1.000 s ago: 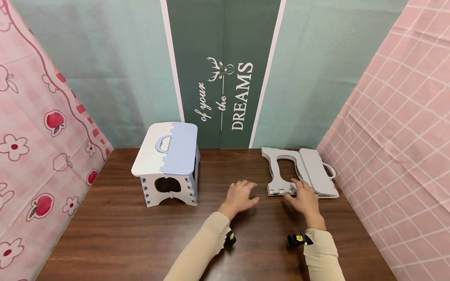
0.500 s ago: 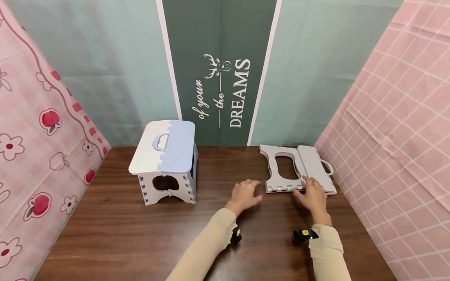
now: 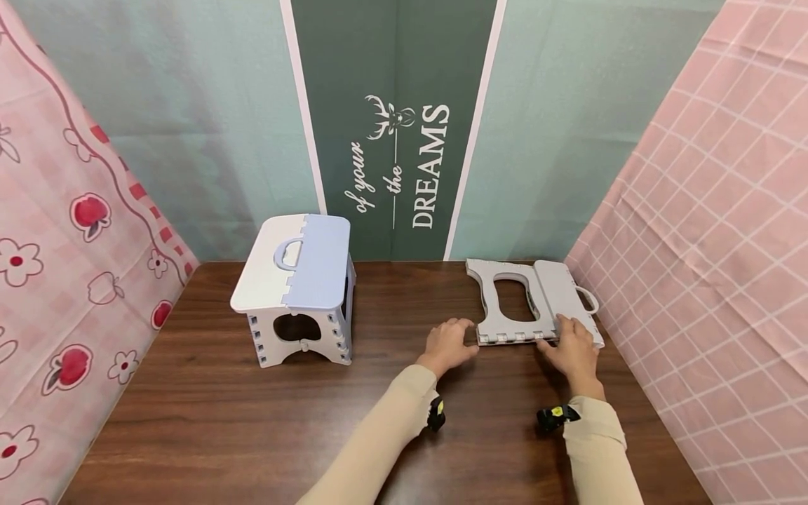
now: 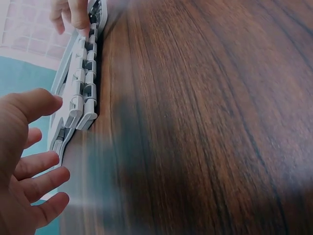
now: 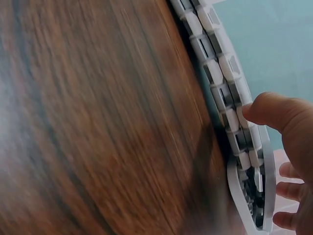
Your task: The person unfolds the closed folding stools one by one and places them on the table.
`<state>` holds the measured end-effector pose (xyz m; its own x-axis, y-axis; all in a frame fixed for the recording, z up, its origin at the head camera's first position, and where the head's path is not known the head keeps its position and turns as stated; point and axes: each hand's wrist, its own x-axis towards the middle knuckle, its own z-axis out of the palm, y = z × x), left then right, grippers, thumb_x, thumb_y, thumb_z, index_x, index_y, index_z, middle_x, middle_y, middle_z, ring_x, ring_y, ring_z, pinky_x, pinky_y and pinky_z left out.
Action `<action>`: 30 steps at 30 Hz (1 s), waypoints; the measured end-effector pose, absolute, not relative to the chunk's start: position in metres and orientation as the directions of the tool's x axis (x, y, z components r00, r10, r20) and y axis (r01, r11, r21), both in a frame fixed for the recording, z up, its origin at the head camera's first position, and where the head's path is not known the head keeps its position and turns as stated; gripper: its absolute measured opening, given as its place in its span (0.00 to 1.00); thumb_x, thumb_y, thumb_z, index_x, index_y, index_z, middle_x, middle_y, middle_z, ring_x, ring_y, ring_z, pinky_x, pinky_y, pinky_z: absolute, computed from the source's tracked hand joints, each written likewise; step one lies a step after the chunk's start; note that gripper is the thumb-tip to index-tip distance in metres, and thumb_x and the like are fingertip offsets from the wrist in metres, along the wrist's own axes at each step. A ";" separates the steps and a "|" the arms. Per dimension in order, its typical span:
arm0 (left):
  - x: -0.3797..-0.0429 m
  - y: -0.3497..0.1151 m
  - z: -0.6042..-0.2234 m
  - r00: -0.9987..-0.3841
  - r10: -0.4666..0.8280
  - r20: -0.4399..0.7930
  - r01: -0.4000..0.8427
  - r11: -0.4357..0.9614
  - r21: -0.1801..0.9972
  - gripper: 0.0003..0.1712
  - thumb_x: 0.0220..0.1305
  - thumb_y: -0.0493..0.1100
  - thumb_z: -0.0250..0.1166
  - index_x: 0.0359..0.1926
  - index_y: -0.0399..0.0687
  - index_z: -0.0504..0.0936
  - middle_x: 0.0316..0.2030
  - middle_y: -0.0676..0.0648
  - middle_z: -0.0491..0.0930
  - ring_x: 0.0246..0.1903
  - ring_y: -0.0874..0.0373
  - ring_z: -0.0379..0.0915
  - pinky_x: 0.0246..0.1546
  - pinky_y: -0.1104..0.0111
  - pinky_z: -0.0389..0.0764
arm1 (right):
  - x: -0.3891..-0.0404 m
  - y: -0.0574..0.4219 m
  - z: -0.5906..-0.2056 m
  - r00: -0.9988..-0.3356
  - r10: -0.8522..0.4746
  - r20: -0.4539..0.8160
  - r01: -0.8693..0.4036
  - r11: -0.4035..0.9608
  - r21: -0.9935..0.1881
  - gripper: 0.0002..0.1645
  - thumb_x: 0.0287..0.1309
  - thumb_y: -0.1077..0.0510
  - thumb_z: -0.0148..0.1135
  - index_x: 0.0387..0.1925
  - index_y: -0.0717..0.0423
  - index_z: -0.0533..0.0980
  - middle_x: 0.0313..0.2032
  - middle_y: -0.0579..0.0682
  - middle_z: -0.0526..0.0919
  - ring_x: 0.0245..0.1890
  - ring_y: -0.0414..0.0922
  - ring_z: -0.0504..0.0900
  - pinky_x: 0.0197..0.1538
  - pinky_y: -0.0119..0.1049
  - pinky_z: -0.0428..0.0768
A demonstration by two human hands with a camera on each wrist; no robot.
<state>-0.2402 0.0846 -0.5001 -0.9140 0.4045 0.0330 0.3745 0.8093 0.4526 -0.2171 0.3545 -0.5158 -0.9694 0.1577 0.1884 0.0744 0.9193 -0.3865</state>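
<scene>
A grey-white folding stool (image 3: pixel 514 330) lies folded flat at the back right of the table, its loop handle (image 3: pixel 588 300) toward the right. My right hand (image 3: pixel 574 354) is over its near edge, fingers spread and little bent. In the right wrist view the thumb (image 5: pixel 266 110) is right at the hinged edge (image 5: pixel 230 93). Beside the stool's left end, my left hand (image 3: pixel 449 345) has its fingers loosely extended, with nothing in them. The left wrist view shows those fingers (image 4: pixel 44 183) just short of the hinge corner (image 4: pixel 80 112).
An unfolded stool (image 3: pixel 322 266) with a white and light blue top stands at the back left. Brown wood-grain table (image 3: pixel 221 428) lies beneath both stools. A green curtain (image 3: pixel 530 140) hangs behind, with pink cloths (image 3: pixel 688 231) along both sides.
My right hand has moved right along the near edge of the folded stool. My left hand has moved right, closer to its left end. The folded stool stays flat on the table.
</scene>
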 end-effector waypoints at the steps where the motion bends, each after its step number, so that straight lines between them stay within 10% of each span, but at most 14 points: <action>1: -0.241 0.085 -0.500 -0.916 0.401 0.028 0.367 0.807 0.463 0.28 0.55 0.56 0.66 0.57 0.58 0.75 0.50 0.51 0.76 0.43 0.55 0.75 0.42 0.63 0.75 | -0.218 0.356 -0.516 -0.970 0.160 0.184 0.077 0.917 -0.391 0.44 0.49 0.51 0.65 0.63 0.66 0.58 0.58 0.76 0.56 0.55 0.76 0.54 0.46 0.73 0.53; 30: -0.259 0.098 -0.505 -0.905 0.423 -0.046 0.356 0.811 0.464 0.31 0.53 0.52 0.69 0.58 0.54 0.73 0.50 0.51 0.76 0.48 0.58 0.73 0.39 0.67 0.76 | -0.218 0.391 -0.519 -0.968 0.240 0.074 0.185 0.879 -0.440 0.56 0.47 0.46 0.67 0.67 0.69 0.48 0.60 0.78 0.49 0.57 0.76 0.48 0.48 0.71 0.50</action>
